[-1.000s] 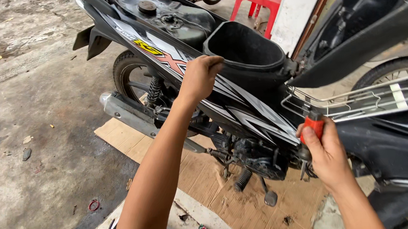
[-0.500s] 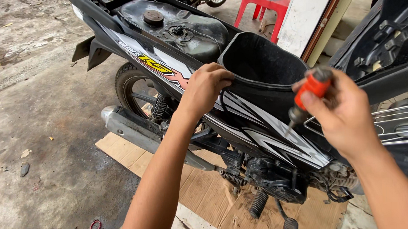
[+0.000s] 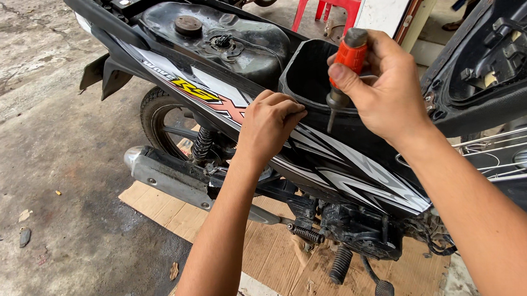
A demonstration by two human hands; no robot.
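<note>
The left hand is being held palm-down with fingers curled; its forearm is being stretched forward. To the right of it, the right hand is being clenched in a closed grip, raised higher.

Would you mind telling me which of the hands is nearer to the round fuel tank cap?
Left. The left hand grips the edge of the black underseat compartment, just right of and below the fuel tank cap. The right hand, holding an orange-handled screwdriver, is farther right.

Orange plastic screwdriver handle: matt, ribbed. Black plastic under-seat bucket: dull, smooth. Black motorcycle side panel: glossy, decals. Silver metal exhaust muffler: scuffed. Brown cardboard sheet: stained. Grey concrete floor: rough.
</note>
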